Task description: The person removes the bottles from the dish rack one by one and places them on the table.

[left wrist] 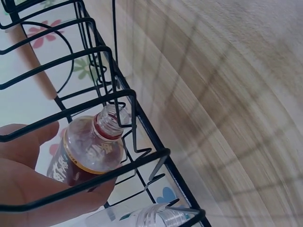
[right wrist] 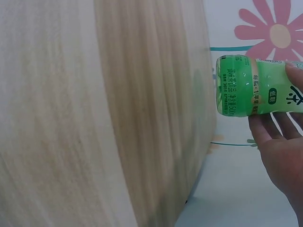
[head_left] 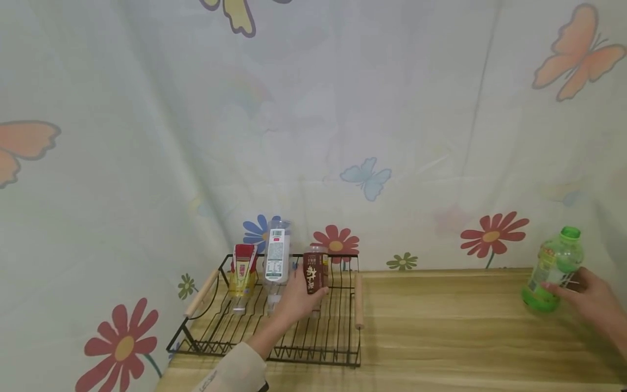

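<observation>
Head view, from the left: the left hand [head_left: 293, 299] has fingers and thumb curled round a brown-labelled bottle [head_left: 315, 269], neck down within the wire rack [head_left: 313, 361]. Left wrist view shows its threaded neck close by the wires; I judge it could snag there, or lean and tip if released askew. Far right, the right hand [head_left: 595, 296] grips a green bottle [head_left: 552, 267] round its side, upright with a slight lean; whether its base touches the surface [head_left: 441, 326] I cannot tell. A loose grip could let it slip. Also around: the left wooden handle [head_left: 202, 294], a red-and-yellow bottle [head_left: 242, 272], then a white-labelled bottle [head_left: 276, 256] just beside the left hand, crowding its fingers. The right wooden handle [head_left: 359, 302] stands between brown-labelled and green bottles. Behind everything hangs a flower-patterned curtain [head_left: 416, 136].
</observation>
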Motion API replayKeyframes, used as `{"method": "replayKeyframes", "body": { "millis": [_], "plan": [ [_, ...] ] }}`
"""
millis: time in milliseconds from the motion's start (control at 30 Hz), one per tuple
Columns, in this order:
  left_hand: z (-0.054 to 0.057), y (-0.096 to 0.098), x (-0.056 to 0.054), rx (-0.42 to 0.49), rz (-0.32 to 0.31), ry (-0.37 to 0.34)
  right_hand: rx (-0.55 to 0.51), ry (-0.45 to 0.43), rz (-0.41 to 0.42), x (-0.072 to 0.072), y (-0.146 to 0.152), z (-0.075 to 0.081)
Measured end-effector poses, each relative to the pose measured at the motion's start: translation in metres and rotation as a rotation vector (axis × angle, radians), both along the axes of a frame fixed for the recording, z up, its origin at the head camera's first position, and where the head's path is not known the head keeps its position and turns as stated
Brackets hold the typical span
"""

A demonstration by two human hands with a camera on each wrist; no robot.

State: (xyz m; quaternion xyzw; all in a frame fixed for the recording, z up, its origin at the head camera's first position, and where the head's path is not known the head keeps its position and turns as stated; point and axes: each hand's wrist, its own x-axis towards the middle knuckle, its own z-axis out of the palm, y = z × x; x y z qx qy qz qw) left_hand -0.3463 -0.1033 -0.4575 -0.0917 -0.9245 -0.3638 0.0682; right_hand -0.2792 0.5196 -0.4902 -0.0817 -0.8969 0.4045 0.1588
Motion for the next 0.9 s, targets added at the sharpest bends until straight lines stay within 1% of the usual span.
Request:
{"method": "replayKeyframes", "body": {
  "millis": [400,667,767,900],
  "plan": [
    [-0.002,-0.001,0.001,0.023,-0.009,0.018,-0.007,-0.03,-0.001,-0.003,0.005,-0.013],
    [-0.005,-0.001,0.0,0.022,0.007,-0.004,0.002,-0.014,0.014,-0.004,0.007,-0.024],
    [-0.006,0.0,-0.001,0.011,0.016,-0.018,0.0,-0.017,0.01,-0.004,0.006,-0.024],
    [-0.004,0.0,-0.002,0.017,0.023,-0.029,0.011,-0.015,0.014,-0.004,0.005,-0.022]
  ]
}}
